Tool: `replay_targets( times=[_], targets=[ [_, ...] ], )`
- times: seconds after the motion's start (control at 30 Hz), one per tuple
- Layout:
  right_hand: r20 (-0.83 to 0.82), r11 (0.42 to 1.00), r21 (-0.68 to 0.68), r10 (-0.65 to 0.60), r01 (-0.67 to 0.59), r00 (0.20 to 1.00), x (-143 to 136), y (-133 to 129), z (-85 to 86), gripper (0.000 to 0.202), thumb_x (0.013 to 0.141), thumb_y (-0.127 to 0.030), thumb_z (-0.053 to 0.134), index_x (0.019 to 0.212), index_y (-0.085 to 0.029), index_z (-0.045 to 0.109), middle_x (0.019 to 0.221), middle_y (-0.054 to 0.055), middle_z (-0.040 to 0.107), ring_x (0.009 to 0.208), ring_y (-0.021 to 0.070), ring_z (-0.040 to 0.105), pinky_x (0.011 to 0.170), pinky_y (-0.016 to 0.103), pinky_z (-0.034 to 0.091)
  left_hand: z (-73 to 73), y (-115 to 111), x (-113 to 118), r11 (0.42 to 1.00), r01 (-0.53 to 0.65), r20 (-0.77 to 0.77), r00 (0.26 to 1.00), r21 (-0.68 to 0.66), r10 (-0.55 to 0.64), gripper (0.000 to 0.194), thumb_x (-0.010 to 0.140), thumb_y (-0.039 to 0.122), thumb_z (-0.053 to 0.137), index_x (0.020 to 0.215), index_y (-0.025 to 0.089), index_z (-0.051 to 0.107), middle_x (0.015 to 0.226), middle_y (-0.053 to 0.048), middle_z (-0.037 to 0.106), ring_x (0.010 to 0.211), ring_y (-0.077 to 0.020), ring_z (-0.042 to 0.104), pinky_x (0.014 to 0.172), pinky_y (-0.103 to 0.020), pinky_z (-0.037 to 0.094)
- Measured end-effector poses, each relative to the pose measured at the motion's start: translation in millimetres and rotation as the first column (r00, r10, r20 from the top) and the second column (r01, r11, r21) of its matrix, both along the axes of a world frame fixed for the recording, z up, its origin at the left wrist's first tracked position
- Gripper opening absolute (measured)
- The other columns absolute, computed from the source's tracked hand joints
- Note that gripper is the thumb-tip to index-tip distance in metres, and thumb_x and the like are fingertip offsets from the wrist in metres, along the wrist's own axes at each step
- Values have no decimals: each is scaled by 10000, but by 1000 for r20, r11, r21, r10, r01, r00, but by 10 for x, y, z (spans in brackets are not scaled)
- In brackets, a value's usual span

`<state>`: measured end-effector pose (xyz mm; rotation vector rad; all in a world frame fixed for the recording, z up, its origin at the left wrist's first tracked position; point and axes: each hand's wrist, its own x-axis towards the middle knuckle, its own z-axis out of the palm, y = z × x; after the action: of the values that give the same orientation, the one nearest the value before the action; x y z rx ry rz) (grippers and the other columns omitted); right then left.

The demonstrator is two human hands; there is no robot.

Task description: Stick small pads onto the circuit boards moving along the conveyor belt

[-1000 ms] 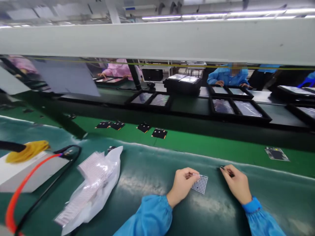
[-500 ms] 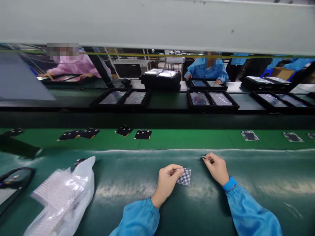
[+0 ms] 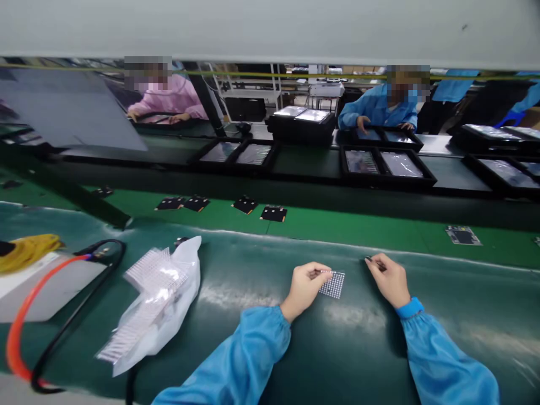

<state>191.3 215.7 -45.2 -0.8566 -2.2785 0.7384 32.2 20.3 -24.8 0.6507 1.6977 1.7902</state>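
Note:
My left hand (image 3: 306,287) pinches a small sheet dotted with rows of pale round spots (image 3: 333,284) by its upper left edge, holding it over the green mat (image 3: 354,360). To the right, my right hand (image 3: 388,277) has its thumb and fingers pressed together, with a small dark tip (image 3: 368,259) showing at the fingertips; I cannot make out what it is. A white plastic bag (image 3: 185,304) lies on the mat left of my left hand, with larger sheets of similar dots (image 3: 154,275) on it.
Several black boards (image 3: 273,213) and a circuit board (image 3: 463,235) lie on the green strip beyond the mat. Farther back are black trays (image 3: 388,163) and two co-workers. An orange hose (image 3: 25,315) and a white box (image 3: 50,287) are at left.
The view has turned left, so things appear farther right and the hose and white box show at left. Both hands keep their pinches, and the dotted sheet stays in my left hand.

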Motion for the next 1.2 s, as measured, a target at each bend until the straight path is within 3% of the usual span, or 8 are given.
replay_targets(
  times=[0.2,0.53,0.77,0.93,1.07,1.2],
  targets=[
    [-33,998,18,-56,57,998,-18,5,42,394,895,-537,545,705,-196,592,587,-12,557,556,147,511,596,261,395,-8,7,-12,999,-10,8,1000,49,9,266,691,367,855,778,125,788,720,-78,793,666,-200,744,643,-282,592],
    [-9,996,72,-44,45,999,9,-13,75,419,934,-543,476,795,-187,647,607,8,592,556,163,527,598,277,392,16,-178,-136,996,-26,30,999,84,23,198,670,298,854,760,135,785,679,-53,778,627,-180,729,610,-257,572],
    [42,989,145,-21,14,999,85,28,-23,496,988,-530,393,1004,-163,726,816,103,733,758,251,689,751,342,496,-9,-235,-144,996,-31,61,998,81,26,219,686,323,854,772,132,787,692,-60,780,641,-189,734,608,-266,576],
    [112,974,221,18,-43,994,61,16,-40,407,988,-442,409,972,-174,715,919,116,748,826,261,698,769,353,510,-17,-247,-106,997,-22,77,997,74,16,183,682,287,848,762,131,793,690,-63,779,628,-177,722,597,-252,562],
    [175,968,169,153,-183,973,-280,-36,108,336,978,-378,435,926,-190,709,917,100,743,831,256,694,753,354,513,-7,-245,-115,998,-23,93,996,63,17,144,701,259,827,774,138,796,696,-57,779,622,-166,713,599,-242,554],
    [198,923,154,320,-352,926,-1042,-88,313,250,949,-309,502,867,-209,715,896,86,729,825,237,685,790,352,532,20,-270,-127,998,-29,99,995,50,24,100,712,229,808,763,144,794,670,-44,768,592,-150,687,579,-227,535]
  ],
)
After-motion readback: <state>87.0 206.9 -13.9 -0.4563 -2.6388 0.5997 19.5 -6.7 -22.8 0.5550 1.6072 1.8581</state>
